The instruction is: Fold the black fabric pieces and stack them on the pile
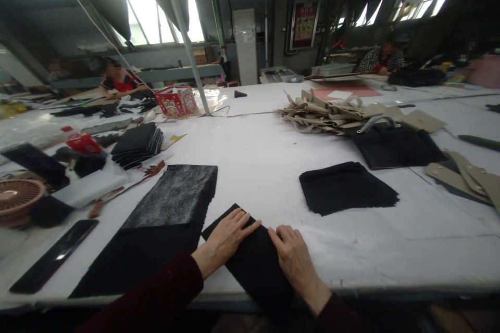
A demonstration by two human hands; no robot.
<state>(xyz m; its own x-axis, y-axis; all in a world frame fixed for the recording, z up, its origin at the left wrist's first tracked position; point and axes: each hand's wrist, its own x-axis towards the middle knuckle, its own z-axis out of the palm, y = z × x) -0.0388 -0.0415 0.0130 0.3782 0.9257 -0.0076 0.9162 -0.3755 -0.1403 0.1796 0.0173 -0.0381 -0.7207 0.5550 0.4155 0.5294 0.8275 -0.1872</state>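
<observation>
A black fabric piece [255,265] lies at a slant across the table's front edge, its lower end hanging toward me. My left hand [230,234] rests flat on its upper part, fingers stretched toward the right. At the fabric's right edge, my right hand [291,255] has its fingers bent and grips the edge; its thumb is mostly hidden. Just left of my left hand is a stack of black fabric pieces [148,250], with a speckled grey patch [172,195] on its upper half. To the right sits another pile of black pieces [347,187].
A phone [54,255], a small fan [19,197] and a folded black stack [138,140] are at left. Beyond stand a red box [175,102] and a pole [187,41]. Beige pieces [320,112] and a black bag panel [398,145] lie right. Other people sit farther back.
</observation>
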